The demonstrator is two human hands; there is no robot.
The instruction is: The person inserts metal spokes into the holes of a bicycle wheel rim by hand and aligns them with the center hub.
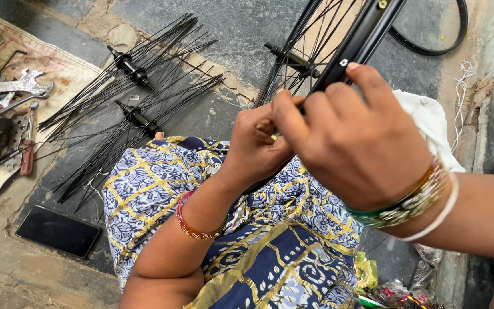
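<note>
Head view: both the left hand [255, 143] and right hand [355, 143] grip the partly spoked wheel rim [358, 40]; two hub-and-spoke bundles [135, 97] lie unlaced on the floor.

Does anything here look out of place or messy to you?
A flat black phone lies on the bare concrete floor, apart from the metal tools on the sack. The black hubs' spokes splay loosely.

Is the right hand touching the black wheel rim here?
Touching. The head view shows the right hand with its fingers wrapped over the black wheel rim, no gap visible. The left hand sits close beside it.
</note>
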